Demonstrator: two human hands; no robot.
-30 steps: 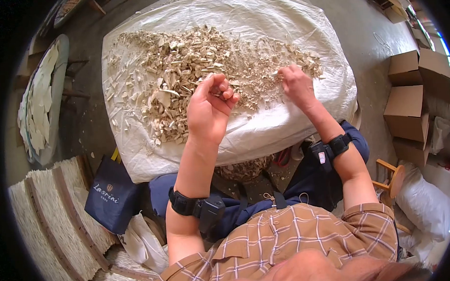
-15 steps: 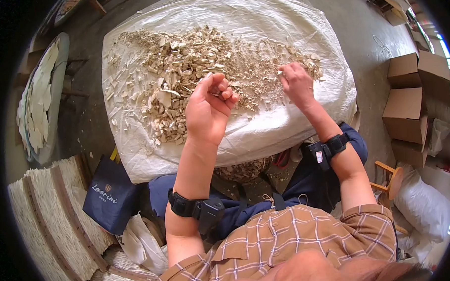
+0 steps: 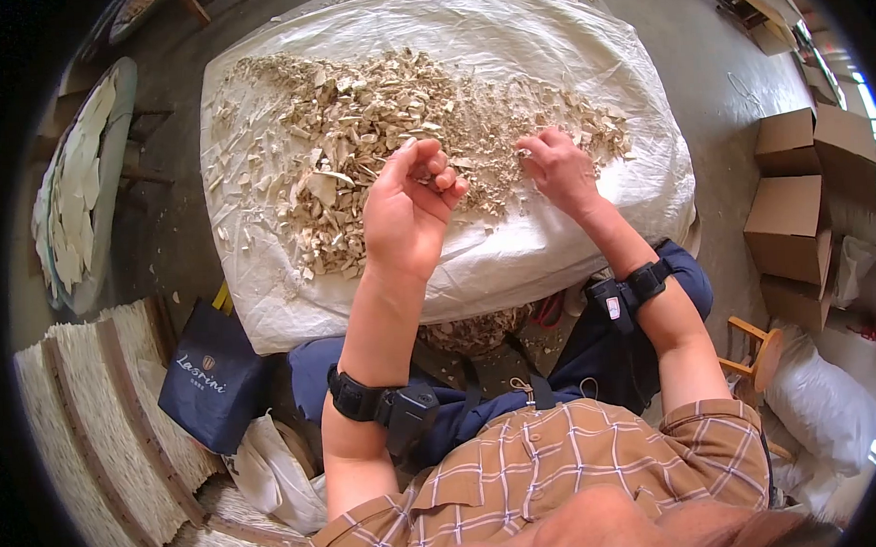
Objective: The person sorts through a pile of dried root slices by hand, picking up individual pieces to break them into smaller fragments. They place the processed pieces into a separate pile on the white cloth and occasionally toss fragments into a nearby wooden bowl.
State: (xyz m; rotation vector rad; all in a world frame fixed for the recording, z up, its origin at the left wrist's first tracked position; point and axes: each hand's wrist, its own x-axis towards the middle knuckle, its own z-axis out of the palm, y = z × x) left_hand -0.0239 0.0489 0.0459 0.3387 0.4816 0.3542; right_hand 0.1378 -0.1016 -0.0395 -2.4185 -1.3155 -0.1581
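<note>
The left hand [image 3: 408, 202] is palm up over the near side of the chips [image 3: 355, 117], fingers curled in towards the thumb; whether anything lies inside that curl cannot be made out. The right hand [image 3: 562, 171], back upward, is over the finer crumbs [image 3: 496, 127], thumb and fingers drawn together. A tiny pale speck shows at its fingertips, too small to identify or to call gripped. The chips spread over a creased white cloth [image 3: 524, 261], coarser ones heaped to the left, crumbs to the right. The cloth hides the bench top, and both forearms cover part of it.

A dark blue bag [image 3: 215, 378] near the cloth's lower left corner reads "Lasrini", with a small emblem above; the smaller characters below are illegible. The black device on the right wrist [image 3: 610, 301] bears a white label, its print unreadable. The black device on the left wrist [image 3: 409, 410] shows no readable writing. Under the cloth's near edge, a further pile [image 3: 474, 332] is partly hidden. The dark lens rim crops the cardboard boxes [image 3: 788, 208] at right.
</note>
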